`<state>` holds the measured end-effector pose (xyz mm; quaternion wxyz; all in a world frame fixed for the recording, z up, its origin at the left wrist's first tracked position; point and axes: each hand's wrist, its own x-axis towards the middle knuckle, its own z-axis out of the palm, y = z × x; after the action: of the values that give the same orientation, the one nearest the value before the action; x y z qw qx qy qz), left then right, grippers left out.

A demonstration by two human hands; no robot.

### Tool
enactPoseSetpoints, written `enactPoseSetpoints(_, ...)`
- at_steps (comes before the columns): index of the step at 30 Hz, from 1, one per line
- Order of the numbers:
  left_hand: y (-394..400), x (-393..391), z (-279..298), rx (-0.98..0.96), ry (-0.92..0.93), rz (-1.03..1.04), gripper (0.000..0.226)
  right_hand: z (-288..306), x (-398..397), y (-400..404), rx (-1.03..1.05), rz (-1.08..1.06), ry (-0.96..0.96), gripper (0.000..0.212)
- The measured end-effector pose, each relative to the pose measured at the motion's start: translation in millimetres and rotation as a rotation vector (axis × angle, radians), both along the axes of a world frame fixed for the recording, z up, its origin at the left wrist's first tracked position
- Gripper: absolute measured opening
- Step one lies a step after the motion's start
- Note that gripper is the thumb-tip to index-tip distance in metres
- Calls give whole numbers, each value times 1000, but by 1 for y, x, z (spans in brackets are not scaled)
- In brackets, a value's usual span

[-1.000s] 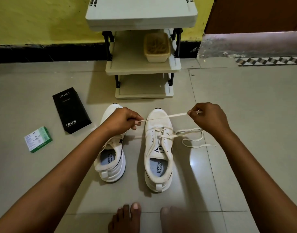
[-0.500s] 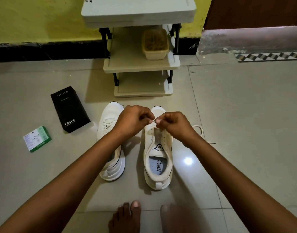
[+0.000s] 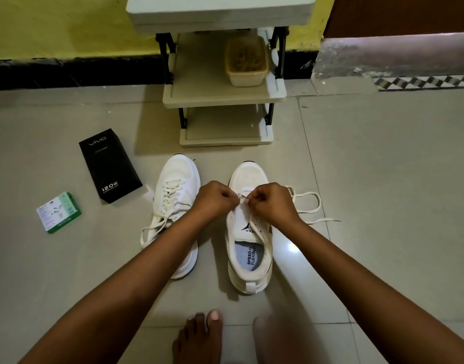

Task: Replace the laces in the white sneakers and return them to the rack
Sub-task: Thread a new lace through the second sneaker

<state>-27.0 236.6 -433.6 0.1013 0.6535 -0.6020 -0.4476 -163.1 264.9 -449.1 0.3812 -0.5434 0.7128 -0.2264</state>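
At the middle of the frame, both hands meet over the right sneaker (image 3: 249,232): the left hand (image 3: 215,199) and the right hand (image 3: 271,202) each pinch the lace (image 3: 308,206) tip between them. The left sneaker (image 3: 177,195) sits just beside, laced. The rack (image 3: 223,93) stands at upper centre.

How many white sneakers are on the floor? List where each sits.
2: a laced white sneaker left, under the left forearm; a white sneaker right, under both hands. None visible on the rack.

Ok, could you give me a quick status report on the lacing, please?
Both hands, left and right, pinch the lace tip over the right sneaker. Left sneaker laced. Rack unobstructed.
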Motion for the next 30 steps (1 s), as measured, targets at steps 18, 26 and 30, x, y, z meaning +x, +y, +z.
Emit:
enactPoseSetpoints(18, 0, 13, -9, 244, 319, 156, 25, -4, 3, -9, -2, 152, 154, 12)
enactPoseSetpoints(26, 1, 13, -15, 159, 278, 74, 19, -9, 8, -7, -47, 125, 187, 13)
enactPoseSetpoints(30, 3, 15, -24, 102, 322, 78, 9, -11, 7, -4, -65, 145, 172, 12)
